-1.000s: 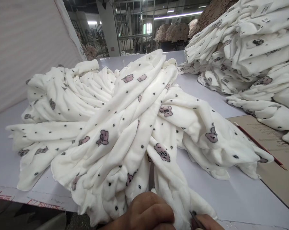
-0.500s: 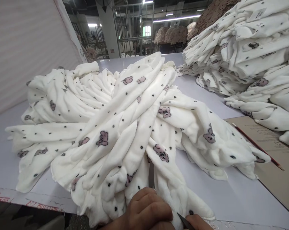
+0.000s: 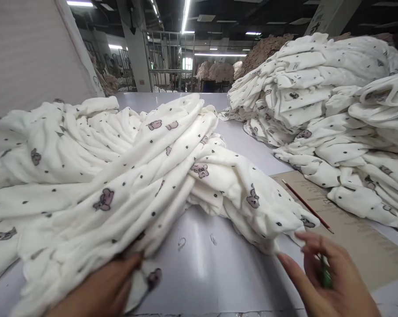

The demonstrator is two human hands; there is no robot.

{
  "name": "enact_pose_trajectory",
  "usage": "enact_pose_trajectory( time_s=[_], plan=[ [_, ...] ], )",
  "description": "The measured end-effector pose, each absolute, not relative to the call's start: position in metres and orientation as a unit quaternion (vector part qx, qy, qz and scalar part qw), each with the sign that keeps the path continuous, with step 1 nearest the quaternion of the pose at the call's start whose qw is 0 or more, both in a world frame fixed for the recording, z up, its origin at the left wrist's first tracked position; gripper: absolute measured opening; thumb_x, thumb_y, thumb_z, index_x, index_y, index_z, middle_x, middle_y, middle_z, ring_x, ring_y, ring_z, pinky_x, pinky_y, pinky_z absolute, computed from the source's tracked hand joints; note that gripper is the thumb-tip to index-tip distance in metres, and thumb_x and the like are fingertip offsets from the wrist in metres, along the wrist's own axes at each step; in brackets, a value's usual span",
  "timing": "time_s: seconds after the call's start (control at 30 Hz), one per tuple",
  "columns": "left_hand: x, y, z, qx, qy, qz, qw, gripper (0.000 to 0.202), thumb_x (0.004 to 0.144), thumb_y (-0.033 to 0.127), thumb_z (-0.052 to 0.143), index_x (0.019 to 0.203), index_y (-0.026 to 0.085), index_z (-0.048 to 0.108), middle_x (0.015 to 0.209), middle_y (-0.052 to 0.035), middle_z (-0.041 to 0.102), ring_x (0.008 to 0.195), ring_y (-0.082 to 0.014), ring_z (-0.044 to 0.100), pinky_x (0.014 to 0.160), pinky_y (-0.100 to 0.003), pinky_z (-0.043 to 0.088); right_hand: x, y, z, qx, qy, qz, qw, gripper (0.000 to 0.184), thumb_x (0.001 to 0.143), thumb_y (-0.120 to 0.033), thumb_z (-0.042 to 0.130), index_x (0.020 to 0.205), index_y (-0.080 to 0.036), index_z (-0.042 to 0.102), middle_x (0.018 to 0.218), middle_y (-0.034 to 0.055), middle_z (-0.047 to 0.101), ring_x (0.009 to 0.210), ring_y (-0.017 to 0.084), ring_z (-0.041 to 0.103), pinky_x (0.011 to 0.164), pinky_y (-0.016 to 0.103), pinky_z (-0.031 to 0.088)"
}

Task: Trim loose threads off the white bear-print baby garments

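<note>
White table (image 3: 199, 259) carries two fleece heaps: left hand (image 3: 96, 290) grips one (image 3: 119, 176), right hand (image 3: 330, 277) pinches a green tool (image 3: 324, 275).

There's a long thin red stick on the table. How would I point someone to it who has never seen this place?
Start at the tall stack of folded white printed cloths on the right side of the table. Just in front of it lies a brown paper sheet, and the thin red pencil lies slantwise on that sheet, just beyond the right hand. It is the only slim, hard, red thing among soft white cloth.
</note>
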State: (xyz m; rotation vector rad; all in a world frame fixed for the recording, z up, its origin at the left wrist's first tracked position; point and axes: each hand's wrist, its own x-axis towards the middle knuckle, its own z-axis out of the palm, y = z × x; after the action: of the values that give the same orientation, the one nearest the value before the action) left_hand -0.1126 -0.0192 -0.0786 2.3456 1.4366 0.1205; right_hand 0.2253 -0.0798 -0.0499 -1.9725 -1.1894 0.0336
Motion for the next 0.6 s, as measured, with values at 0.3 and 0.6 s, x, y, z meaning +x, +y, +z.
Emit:
enact_pose_trajectory(
  time_s=[0.3,0.6],
  plan=[
    [-0.068,-0.026,-0.036,0.811,0.549,-0.03,0.201,0.031,0.082,0.036,0.049,0.103,0.018,0.063,0.09,-0.0099,0.071,0.081,-0.0283,0.067,0.073,-0.036,0.051,0.248,-0.033,-0.038,-0.808,-0.432,0.107,0.386,0.044,0.073,-0.063,0.047,0.087,-0.022,0.052,0.076,0.004,0.063,0.066,0.021,0.06,0.058,0.029,0.046],
    [0.056,0.062,-0.072,0.744,0.512,0.342,0.26,0.042,0.07,0.01,0.06,0.111,0.003,0.055,0.118,-0.0268,0.054,0.115,-0.0404,0.048,0.097,-0.058,0.035,0.266,-0.025,-0.009,-0.83,-0.37,0.084,0.409,0.05,0.075,-0.064,0.044,0.095,-0.019,0.05,0.066,0.0061,0.057,0.054,0.018,0.053,0.048,0.025,0.043]
  ],
)
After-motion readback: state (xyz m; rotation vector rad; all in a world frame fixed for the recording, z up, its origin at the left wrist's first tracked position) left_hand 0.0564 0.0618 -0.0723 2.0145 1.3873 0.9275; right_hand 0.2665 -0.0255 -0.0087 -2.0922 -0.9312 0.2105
